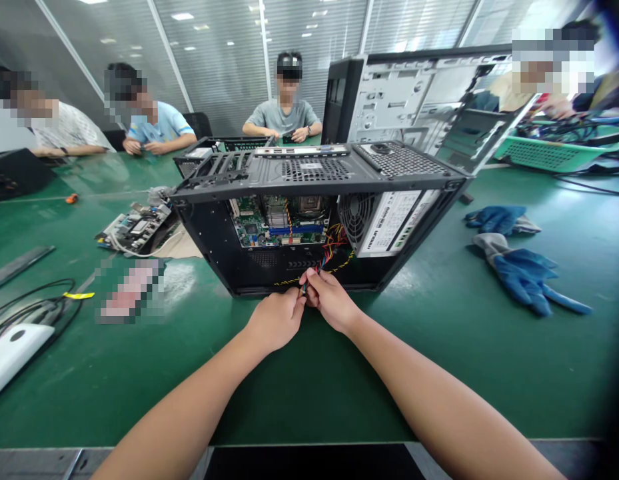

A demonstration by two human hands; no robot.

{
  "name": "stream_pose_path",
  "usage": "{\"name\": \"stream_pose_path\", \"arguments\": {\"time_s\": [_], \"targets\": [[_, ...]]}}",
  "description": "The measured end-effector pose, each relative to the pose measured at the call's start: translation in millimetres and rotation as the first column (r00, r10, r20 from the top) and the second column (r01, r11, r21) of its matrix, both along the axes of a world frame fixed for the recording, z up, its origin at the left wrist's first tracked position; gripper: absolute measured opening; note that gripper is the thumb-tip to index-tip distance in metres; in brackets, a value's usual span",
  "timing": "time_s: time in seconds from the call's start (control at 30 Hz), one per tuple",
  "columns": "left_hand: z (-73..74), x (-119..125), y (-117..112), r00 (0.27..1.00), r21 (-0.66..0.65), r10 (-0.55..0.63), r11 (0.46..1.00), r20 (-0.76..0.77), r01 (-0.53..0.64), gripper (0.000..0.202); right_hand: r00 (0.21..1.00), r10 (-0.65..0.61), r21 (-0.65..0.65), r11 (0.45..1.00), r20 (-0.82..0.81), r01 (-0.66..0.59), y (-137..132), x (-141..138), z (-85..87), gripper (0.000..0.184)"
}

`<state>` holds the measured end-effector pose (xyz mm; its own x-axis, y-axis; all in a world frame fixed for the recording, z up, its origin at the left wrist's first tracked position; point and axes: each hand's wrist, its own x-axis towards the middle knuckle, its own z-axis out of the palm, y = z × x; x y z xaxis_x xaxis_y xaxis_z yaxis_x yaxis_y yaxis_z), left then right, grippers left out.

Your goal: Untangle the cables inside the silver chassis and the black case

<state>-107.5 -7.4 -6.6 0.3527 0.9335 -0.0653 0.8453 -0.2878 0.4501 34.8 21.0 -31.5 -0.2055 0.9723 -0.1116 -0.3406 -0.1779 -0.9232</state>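
An open black computer case lies on its side on the green table, showing a motherboard and a power supply with a fan. A bundle of coloured cables runs out of the case toward me. My left hand and my right hand meet at the case's front edge. Both are pinched together on the end of that cable bundle.
Two blue gloves lie to the right. A loose circuit board and a pixelated object sit at left, with cables and a white device at far left. Another open case stands behind. Several people sit across the table. A green basket stands far right.
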Motion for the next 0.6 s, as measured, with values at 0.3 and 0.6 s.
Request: {"name": "stream_pose_path", "arguments": {"time_s": [0.3, 0.6], "targets": [[-2.9, 0.1, 0.6, 0.999, 0.021, -0.009, 1.000, -0.039, 0.010, 0.030, 1.000, 0.007, -0.011, 1.000, 0.000, -0.007, -0.7, 0.5, 1.7, 0.037], [-5.1, -1.4, 1.7, 1.000, -0.002, -0.009, 1.000, -0.013, 0.009, 0.031, 1.000, 0.011, -0.016, 1.000, 0.008, -0.011, 0.5, 1.1, 0.2, 0.036]]}}
